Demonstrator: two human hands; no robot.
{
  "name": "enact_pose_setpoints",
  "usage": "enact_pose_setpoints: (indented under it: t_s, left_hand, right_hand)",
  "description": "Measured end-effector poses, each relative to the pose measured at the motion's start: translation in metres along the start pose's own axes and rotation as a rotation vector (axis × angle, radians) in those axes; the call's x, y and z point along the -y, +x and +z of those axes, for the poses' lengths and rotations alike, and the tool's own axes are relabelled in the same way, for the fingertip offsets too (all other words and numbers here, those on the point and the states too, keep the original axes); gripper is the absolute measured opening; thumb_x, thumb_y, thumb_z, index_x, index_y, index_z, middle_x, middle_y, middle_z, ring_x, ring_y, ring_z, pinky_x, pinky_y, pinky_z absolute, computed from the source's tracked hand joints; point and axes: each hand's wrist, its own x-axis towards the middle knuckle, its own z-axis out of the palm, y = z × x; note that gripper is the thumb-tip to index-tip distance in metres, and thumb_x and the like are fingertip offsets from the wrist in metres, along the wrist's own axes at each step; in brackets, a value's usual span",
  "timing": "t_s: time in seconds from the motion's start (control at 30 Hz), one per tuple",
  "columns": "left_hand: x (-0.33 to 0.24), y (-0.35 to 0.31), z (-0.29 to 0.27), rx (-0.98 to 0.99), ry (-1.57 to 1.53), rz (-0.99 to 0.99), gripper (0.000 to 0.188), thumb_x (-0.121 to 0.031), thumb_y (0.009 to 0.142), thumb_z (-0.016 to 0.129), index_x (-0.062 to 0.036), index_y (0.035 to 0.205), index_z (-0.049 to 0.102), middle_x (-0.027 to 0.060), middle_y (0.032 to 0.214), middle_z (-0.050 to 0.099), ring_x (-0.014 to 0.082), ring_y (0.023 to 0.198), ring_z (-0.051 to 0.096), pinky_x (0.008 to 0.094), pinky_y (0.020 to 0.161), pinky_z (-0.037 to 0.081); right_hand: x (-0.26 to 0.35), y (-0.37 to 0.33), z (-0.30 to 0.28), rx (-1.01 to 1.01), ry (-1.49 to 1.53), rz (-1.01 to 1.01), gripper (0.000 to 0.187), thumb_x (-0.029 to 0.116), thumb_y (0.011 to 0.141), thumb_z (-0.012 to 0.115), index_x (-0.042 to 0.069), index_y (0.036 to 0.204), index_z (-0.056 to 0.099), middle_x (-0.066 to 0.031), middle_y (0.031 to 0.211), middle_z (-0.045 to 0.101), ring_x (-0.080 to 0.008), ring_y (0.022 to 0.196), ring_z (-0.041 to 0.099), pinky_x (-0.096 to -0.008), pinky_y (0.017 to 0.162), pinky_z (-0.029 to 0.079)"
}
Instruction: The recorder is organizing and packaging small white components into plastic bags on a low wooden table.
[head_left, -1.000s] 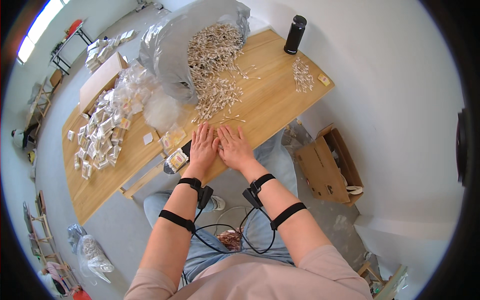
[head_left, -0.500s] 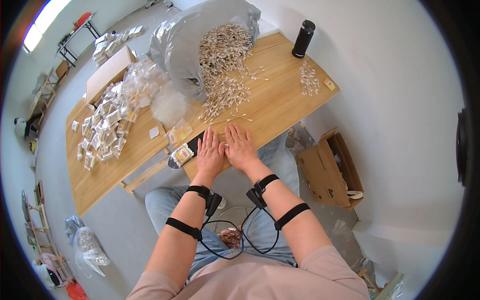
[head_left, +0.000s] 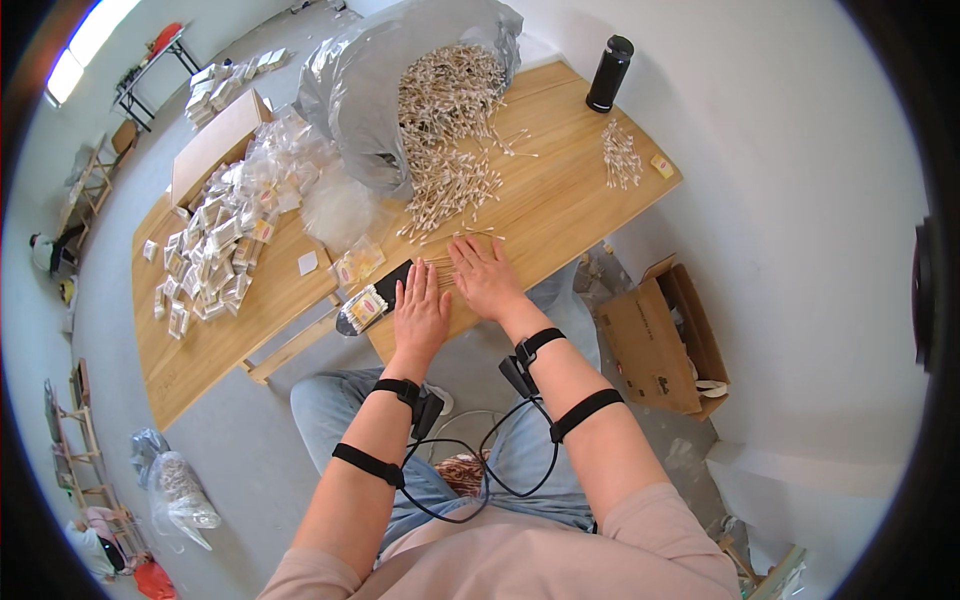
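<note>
My left hand (head_left: pixel 422 312) lies flat near the table's front edge, palm down, fingers stretched out. Just to its right, my right hand (head_left: pixel 486 280) is also flat with its fingers extended, tilted toward the left. A few cotton swabs (head_left: pixel 446 268) lie in the gap between the two hands, partly hidden under the fingers. Left of my left hand is a black strip (head_left: pixel 396 282), and beside it a clear pack of cotton swabs (head_left: pixel 364 308) with a yellow label. Beyond my hands a big heap of loose swabs (head_left: pixel 445 185) spills from a grey plastic bag (head_left: pixel 350 95).
Small packed boxes (head_left: pixel 215 255) pile up on the left of the wooden table (head_left: pixel 560 130), beside clear plastic bags (head_left: pixel 335 210) and a carton (head_left: pixel 215 150). A black bottle (head_left: pixel 609 75) and a small swab pile (head_left: pixel 621 157) are at the right. An open cardboard box (head_left: pixel 655 345) sits below.
My right hand has shifted a little away and to the right, widening the gap between the hands and showing more of the swabs there. My left hand has barely moved.
</note>
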Motion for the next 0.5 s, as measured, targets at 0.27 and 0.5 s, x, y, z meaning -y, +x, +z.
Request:
enact_pose_setpoints:
  t_s: [0.27, 0.5]
  left_hand:
    - [0.002, 0.0, 0.001, -0.025, 0.007, -0.048, 0.06, -0.035, 0.098, 0.045, -0.0025, 0.148, 0.033, 0.0159, 0.157, 0.026, 0.0272, 0.146, 0.023, 0.0453, 0.118, 0.017]
    - [-0.003, 0.003, -0.001, 0.047, -0.005, -0.071, 0.062, -0.037, 0.098, 0.044, -0.0031, 0.149, 0.031, 0.0147, 0.157, 0.025, 0.0273, 0.147, 0.021, 0.0452, 0.119, 0.015]
  right_hand:
    - [0.005, -0.002, -0.013, -0.209, 0.228, -0.039, 0.032, 0.019, 0.086, 0.06, 0.01, 0.117, 0.063, -0.0097, 0.127, 0.059, -0.0297, 0.13, 0.046, -0.047, 0.108, 0.034]
    - [0.007, 0.002, -0.005, -0.286, 0.286, -0.041, 0.008, 0.008, 0.08, 0.064, 0.006, 0.088, 0.062, -0.0098, 0.101, 0.06, -0.0326, 0.117, 0.054, -0.0417, 0.096, 0.046]
